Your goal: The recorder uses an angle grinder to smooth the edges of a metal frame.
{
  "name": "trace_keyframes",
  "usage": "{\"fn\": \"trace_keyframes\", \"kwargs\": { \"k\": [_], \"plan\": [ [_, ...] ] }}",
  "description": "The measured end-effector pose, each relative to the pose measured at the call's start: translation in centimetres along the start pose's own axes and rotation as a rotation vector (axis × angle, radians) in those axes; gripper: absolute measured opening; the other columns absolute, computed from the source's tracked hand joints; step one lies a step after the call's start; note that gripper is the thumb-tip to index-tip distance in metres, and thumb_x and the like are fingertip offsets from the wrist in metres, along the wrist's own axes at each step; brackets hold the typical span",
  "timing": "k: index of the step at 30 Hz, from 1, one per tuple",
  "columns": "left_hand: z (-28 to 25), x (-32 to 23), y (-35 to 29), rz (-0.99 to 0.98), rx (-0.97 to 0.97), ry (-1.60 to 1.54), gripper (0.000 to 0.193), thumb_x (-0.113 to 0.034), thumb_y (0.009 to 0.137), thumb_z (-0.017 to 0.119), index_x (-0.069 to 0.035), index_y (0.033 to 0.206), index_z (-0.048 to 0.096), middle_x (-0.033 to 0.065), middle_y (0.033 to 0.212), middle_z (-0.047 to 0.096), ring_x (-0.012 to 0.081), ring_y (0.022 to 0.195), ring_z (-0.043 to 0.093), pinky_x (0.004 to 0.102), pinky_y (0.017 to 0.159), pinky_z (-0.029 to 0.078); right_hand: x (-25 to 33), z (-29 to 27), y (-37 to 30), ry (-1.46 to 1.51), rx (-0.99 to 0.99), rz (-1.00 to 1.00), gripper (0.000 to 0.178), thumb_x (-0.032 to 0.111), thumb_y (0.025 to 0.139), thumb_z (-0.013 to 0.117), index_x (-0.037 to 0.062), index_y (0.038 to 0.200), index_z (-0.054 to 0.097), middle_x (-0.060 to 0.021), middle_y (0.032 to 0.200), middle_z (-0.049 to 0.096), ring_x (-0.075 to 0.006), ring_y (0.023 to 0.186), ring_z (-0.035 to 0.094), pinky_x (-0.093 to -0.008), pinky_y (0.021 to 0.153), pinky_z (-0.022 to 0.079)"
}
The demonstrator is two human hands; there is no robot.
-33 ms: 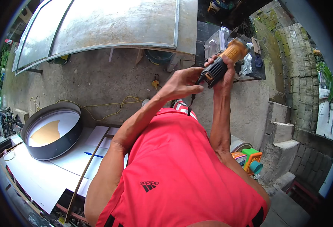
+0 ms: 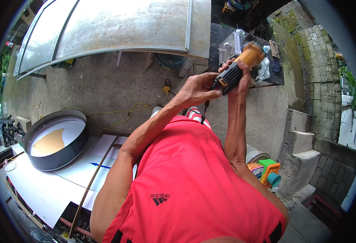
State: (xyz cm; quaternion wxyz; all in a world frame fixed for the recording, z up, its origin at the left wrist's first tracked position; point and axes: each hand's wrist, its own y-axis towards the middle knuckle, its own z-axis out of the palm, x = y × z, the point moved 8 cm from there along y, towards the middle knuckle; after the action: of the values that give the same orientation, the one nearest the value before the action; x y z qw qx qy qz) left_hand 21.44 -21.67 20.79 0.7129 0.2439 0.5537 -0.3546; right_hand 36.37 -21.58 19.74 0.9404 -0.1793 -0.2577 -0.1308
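A yellow-and-black corded power tool (image 2: 239,69) is held up in front of me, tilted with its yellow end toward the far right. My right hand (image 2: 243,79) wraps round its black vented body from the right and below. At the rear, where the cord leaves the body, my left hand (image 2: 200,88) closes its thumb and fingers on the tool's end. Part of that grip is hidden behind the fingers. The black cord (image 2: 206,106) hangs below my left hand toward my shoes.
A metal-topped table (image 2: 125,28) spans the far left. Behind the tool, a dark table (image 2: 218,32) bears a clear bin and plastic bags. A round dark-rimmed form (image 2: 58,160) rests on white sheets at left. A yellow extension cord (image 2: 121,111) crosses the concrete floor; concrete steps (image 2: 303,141) rise at right.
My left thumb and fingers have shifted slightly right, closer in against the tool's rear end, covering more of the cord there. The right hand and tool have barely moved.
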Motion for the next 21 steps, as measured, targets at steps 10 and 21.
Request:
{"fn": "trace_keyframes", "kwargs": {
  "k": [10,21],
  "plan": [
    [3.3,3.3,1.2,0.004,-0.081,-0.255,0.063,-0.007,0.084,0.08,0.009,0.135,0.048,0.0109,0.124,0.061,0.0142,0.113,0.058,0.03,0.1,0.047,1.5,-3.3,-0.8,-0.01,-0.021,0.001,0.033,0.018,0.084,0.071,0.0037,0.107,0.053,-0.0103,0.087,0.061,-0.0243,0.074,0.065,-0.0406,0.071,0.059],
    [5.1,5.9,3.0,-0.098,0.039,-0.233,0.063,-0.005,0.084,0.077,0.006,0.137,0.046,0.0142,0.13,0.059,0.0184,0.121,0.056,0.0341,0.104,0.046,4.1,-5.7,-1.2,-0.158,-0.081,-0.07,0.033,0.009,0.08,0.07,-0.0018,0.106,0.052,-0.0114,0.081,0.061,-0.0229,0.066,0.066,-0.0364,0.057,0.059]
  ]
}}
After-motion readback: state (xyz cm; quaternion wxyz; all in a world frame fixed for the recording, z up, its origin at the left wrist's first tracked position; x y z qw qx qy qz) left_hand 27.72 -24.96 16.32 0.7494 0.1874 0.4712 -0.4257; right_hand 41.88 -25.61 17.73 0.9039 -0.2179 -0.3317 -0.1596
